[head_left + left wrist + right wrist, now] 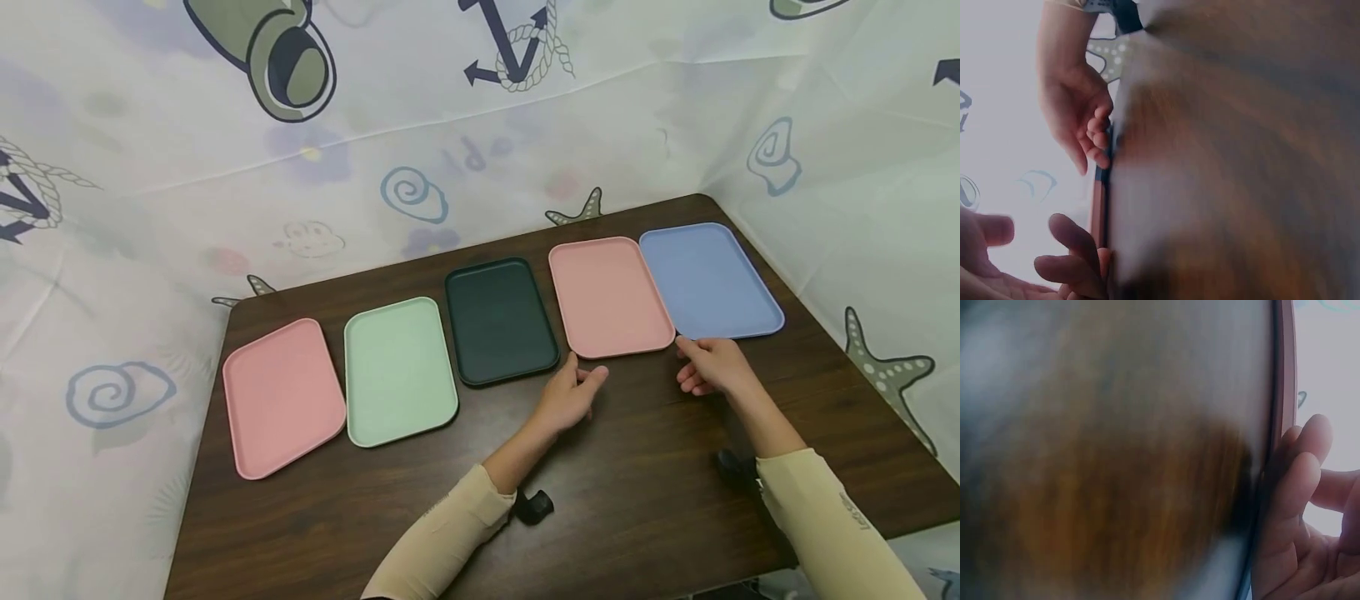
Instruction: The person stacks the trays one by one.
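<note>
The pink tray [611, 296] right of centre lies flat on the dark wood table, with both hands at its near edge. My left hand [564, 400] has its fingertips right at the near left corner, thumb held apart from the fingers. At the near right corner, where this tray meets the blue tray [708, 279], is my right hand [714, 367], its index finger reaching to the rim and other fingers loosely bent. The right wrist view shows those fingers [1294, 481] close beside the pink rim [1285, 369]. Neither hand grips anything.
Left of the pink tray lie a dark green tray [502, 321], a light green tray [401, 375] and another pink tray [285, 400], in a row along the table's [622, 483] back. A printed white cloth [510, 150] hangs behind and beside the table.
</note>
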Demonstrator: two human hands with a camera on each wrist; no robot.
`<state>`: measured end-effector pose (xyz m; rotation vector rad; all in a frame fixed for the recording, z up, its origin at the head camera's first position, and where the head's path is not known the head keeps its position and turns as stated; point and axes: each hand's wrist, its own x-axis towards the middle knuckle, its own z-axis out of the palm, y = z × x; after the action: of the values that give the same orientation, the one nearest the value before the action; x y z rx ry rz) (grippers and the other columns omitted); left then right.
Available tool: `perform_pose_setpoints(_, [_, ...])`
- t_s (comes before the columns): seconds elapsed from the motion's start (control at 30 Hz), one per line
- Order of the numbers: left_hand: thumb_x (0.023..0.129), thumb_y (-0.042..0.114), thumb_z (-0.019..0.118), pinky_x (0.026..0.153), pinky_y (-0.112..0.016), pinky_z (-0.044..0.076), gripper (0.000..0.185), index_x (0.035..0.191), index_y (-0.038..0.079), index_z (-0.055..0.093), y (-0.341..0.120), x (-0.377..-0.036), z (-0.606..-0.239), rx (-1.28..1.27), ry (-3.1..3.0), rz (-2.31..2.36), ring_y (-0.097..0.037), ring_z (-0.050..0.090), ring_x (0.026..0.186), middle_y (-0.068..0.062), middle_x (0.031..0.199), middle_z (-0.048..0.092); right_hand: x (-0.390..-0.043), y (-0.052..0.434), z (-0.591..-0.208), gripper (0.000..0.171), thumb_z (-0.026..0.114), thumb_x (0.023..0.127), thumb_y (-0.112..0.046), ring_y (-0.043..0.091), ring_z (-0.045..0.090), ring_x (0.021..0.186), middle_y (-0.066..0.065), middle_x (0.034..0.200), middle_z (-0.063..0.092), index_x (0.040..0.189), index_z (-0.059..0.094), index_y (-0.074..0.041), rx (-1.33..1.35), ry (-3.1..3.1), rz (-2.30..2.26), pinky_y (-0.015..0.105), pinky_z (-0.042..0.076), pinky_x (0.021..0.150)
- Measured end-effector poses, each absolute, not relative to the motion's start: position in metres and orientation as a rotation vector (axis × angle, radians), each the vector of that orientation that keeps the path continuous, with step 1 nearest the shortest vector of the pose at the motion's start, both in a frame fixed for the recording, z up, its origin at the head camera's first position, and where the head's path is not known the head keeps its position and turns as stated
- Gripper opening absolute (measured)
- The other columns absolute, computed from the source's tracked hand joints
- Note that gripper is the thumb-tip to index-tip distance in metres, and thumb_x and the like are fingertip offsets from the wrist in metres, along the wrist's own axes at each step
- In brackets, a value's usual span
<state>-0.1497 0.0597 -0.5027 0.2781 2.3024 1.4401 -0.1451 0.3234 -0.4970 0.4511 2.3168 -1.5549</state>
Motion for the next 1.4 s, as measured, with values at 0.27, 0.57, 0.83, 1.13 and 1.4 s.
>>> perform_pose_setpoints(0.27, [0.101,0.046,0.050,0.041,-0.021,0.031,0.085,0.155,-0.002,0.005,0.068,-0.157,-0.500,0.012,2.008,1.765,-0.011,0.051,0.046,-0.005,0.117,0.065,-0.157,0.315,-0.491,0.062,0.042,0.104,-0.040,0.015,0.064,0.053,0.006,0.064,0.066,0.120,0.050,0.019,0.374,2.414,-1.459,0.031,0.055,0.052])
perform_pose_setpoints(0.57, [0.101,0.040,0.051,0.042,-0.020,0.030,0.080,0.156,0.001,0.009,0.071,-0.161,-0.502,-0.031,2.008,1.829,-0.010,0.053,0.050,-0.006,0.116,0.064,-0.164,0.305,-0.491,0.050,0.041,0.104,-0.035,0.018,0.065,0.055,0.003,0.061,0.065,0.099,0.062,0.011,0.317,2.595,-1.208,0.033,0.055,0.054])
perform_pose_setpoints(0.83, [0.101,0.036,0.053,0.043,-0.020,0.030,0.072,0.153,-0.001,0.021,0.072,-0.160,-0.504,-0.037,2.048,1.833,-0.009,0.053,0.049,-0.006,0.113,0.066,-0.161,0.306,-0.491,0.040,0.041,0.099,-0.025,0.017,0.065,0.054,0.003,0.061,0.065,0.092,0.063,0.008,0.373,2.587,-1.198,0.034,0.055,0.055])
perform_pose_setpoints(1.13, [0.100,0.032,0.055,0.043,-0.021,0.033,0.037,0.125,0.005,0.054,0.063,-0.159,-0.501,-0.009,2.059,1.917,-0.010,0.053,0.044,-0.009,0.097,0.070,-0.149,0.316,-0.488,0.040,0.041,0.097,-0.021,0.014,0.063,0.051,0.004,0.061,0.064,0.106,0.056,0.015,0.401,2.437,-1.402,0.031,0.054,0.051])
perform_pose_setpoints(1.4, [0.100,0.024,0.057,0.041,-0.023,0.039,0.019,0.091,0.007,0.056,0.054,-0.151,-0.504,0.102,2.090,1.828,-0.011,0.046,0.037,-0.007,0.070,0.069,-0.130,0.328,-0.486,0.029,0.045,0.098,-0.021,0.010,0.058,0.047,0.005,0.061,0.062,0.091,0.055,0.006,0.329,2.207,-1.522,0.028,0.051,0.047])
